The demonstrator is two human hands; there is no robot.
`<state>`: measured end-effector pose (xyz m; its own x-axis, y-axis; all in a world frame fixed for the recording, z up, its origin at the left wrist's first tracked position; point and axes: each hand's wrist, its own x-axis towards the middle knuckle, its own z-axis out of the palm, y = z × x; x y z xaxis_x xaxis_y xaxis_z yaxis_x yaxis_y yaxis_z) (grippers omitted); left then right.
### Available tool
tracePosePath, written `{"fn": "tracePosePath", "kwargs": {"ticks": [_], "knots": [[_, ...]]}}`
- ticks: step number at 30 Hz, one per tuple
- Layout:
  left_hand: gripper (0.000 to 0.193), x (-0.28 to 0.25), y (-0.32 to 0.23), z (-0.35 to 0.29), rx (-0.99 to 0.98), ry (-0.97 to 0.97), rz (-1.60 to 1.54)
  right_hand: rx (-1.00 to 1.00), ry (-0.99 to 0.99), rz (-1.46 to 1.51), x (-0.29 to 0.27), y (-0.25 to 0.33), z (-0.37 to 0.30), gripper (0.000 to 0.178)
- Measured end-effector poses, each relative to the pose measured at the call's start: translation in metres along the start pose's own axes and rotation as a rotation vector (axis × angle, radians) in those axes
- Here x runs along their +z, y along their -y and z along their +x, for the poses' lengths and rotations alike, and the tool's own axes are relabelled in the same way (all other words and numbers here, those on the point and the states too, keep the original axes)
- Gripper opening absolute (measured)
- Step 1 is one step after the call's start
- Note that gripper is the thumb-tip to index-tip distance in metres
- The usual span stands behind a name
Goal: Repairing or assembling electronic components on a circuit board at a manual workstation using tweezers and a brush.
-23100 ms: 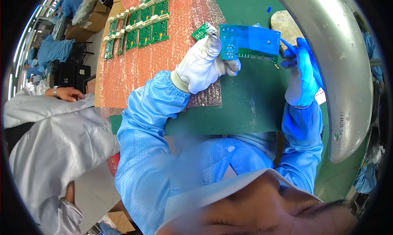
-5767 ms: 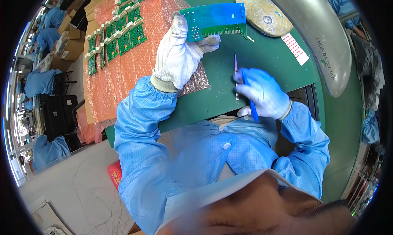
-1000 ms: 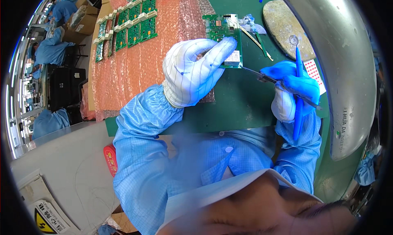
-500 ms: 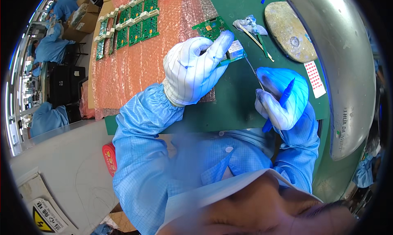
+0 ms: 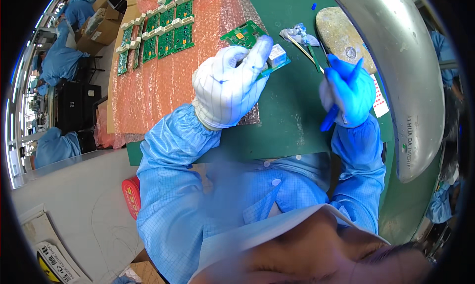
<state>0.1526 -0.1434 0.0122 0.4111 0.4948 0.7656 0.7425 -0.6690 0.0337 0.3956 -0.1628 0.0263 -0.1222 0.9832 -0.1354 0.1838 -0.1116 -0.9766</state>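
We see a green tabletop (image 5: 282,135) reaching across the middle. A curved grey metal housing (image 5: 396,51) arches over its right side, and reddish bubble wrap (image 5: 153,98) covers its left, with rows of green boards with white blocks (image 5: 168,42) lying on it. We have our gloved left hand (image 5: 230,84) closed round a green circuit board (image 5: 242,35), tilted above the table by the wrap's right edge. Our gloved right hand (image 5: 348,88), well apart from that board, has its fingers curled round a blue pen (image 5: 330,117) and a thin tool (image 5: 324,50). Just beyond it we see a stone-like oval slab (image 5: 336,29). Then come a crumpled cloth (image 5: 301,35), a red-dotted white strip (image 5: 380,102) and 1 small blue piece (image 5: 314,6).
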Motion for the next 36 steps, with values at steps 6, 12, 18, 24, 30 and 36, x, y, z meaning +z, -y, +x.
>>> {"fn": "tracePosePath", "kwargs": {"ticks": [6,12,18,24,30,36], "knots": [[0.056,0.002,0.007,0.005,0.146,-0.105,0.022,-0.144,0.210,0.160,0.000,0.001,-0.027,0.032],[0.061,-0.008,-0.001,0.002,0.062,0.037,0.043,-0.096,0.196,0.112,0.002,0.003,-0.028,0.036],[0.062,-0.005,0.000,0.001,0.057,0.002,0.041,-0.141,0.172,-0.011,0.001,-0.004,-0.024,0.038],[0.062,-0.006,-0.001,0.002,0.053,0.030,0.028,-0.121,0.193,-0.134,0.000,0.004,-0.021,0.036],[0.050,0.004,0.007,0.001,0.111,-0.046,0.020,-0.576,0.221,-0.302,0.003,-0.011,-0.009,0.033],[0.054,0.006,0.004,0.002,0.058,-0.056,0.045,-0.657,-0.010,-0.544,0.003,-0.024,-0.001,0.031]]}}
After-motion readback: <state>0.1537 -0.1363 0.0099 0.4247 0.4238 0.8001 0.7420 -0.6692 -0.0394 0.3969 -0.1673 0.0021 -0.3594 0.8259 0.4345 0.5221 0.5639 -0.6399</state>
